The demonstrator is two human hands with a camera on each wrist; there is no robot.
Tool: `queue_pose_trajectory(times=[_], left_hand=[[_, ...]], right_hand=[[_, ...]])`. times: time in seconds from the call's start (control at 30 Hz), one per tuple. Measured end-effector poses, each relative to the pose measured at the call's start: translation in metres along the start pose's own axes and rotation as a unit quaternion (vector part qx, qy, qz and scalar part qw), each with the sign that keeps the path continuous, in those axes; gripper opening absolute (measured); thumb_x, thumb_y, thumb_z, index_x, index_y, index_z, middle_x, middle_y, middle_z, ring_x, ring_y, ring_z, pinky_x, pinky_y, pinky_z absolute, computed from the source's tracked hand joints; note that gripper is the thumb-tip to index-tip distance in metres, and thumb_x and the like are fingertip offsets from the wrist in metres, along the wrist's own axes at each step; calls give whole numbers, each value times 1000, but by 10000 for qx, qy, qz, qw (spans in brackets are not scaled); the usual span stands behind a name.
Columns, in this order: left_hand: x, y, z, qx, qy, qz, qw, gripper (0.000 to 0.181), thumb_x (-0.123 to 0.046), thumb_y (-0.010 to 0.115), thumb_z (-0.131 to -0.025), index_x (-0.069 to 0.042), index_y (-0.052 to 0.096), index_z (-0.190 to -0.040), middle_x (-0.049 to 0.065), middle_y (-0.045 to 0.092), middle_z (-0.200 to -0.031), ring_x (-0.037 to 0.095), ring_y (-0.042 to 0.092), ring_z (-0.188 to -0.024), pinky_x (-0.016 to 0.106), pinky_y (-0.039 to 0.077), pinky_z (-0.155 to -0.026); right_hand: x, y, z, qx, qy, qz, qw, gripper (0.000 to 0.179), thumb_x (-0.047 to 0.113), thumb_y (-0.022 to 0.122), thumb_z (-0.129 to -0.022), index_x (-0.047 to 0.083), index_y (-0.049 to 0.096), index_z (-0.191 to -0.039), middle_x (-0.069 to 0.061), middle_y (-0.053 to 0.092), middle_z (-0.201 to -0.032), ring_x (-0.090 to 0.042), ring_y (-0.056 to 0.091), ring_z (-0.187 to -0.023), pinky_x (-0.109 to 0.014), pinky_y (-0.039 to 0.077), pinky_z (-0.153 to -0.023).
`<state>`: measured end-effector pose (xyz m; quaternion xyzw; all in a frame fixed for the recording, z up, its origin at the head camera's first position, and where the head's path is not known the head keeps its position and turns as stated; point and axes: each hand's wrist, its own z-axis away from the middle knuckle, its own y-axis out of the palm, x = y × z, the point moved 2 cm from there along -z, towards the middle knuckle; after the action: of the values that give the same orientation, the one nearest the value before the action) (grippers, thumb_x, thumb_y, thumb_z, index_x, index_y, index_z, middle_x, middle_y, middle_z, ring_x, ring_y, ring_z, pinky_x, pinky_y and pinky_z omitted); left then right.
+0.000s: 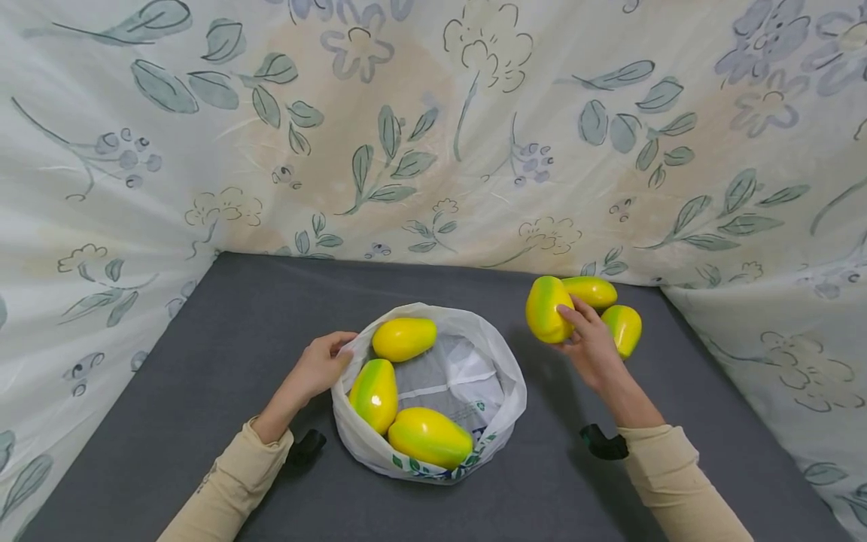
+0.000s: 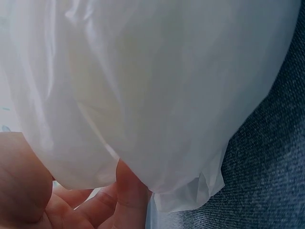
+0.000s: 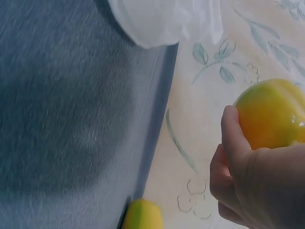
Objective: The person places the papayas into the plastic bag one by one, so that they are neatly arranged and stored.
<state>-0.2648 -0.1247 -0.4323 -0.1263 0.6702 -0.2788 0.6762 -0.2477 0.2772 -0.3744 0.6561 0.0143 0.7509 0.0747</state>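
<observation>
My right hand grips a shiny yellow papaya with a green streak, raised over the back right of the table. The right wrist view shows the fingers curled round that papaya. A white plastic bag stands with its mouth wide and its rim folded down. Inside it lie three papayas: one at the back, one at the left and one at the front. My left hand pinches the bag's left rim; its fingers curl under the white plastic in the left wrist view.
Two more papayas lie on the dark grey table at the back right, one behind the right hand and one beside it. A flowered cloth hangs along the back and both sides.
</observation>
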Motion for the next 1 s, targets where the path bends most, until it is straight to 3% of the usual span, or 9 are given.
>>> queue_pose_trajectory(times=[0.2, 0.47, 0.77, 1.0], left_hand=[[-1, 0, 0, 21, -20, 12, 10000, 39, -6, 50, -96, 0, 51, -134, 21, 58, -120, 30, 58, -101, 42, 50, -81], [-4, 0, 1, 11, -96, -35, 9999, 39, -7, 51, -96, 0, 51, -134, 21, 57, -121, 31, 57, -102, 44, 49, -82], [-3, -1, 2, -31, -18, -7, 10000, 38, -7, 51, -96, 0, 52, -133, 19, 60, -114, 28, 58, -94, 39, 50, -77], [-4, -1, 3, -62, 47, 3, 10000, 37, -7, 52, -95, 1, 53, -132, 19, 61, -111, 27, 58, -90, 37, 50, -74]], right_hand=[[-4, 12, 2, 128, 30, 79, 9999, 77, 35, 54, -98, 13, 7, -154, -11, 20, -148, -26, 31, -125, -52, 28, -102], [-10, 22, 3, 256, 71, 351, 9990, 74, 34, 52, -99, 13, 8, -154, -13, 21, -147, -29, 33, -123, -51, 32, -100], [-13, 34, 5, 479, 178, 229, 9984, 69, 31, 52, -99, 13, 13, -153, -12, 25, -144, -29, 35, -121, -44, 39, -95], [-14, 45, 9, 792, 243, 13, 9966, 66, 27, 49, -100, 10, 12, -153, -13, 25, -144, -29, 34, -121, -47, 37, -98]])
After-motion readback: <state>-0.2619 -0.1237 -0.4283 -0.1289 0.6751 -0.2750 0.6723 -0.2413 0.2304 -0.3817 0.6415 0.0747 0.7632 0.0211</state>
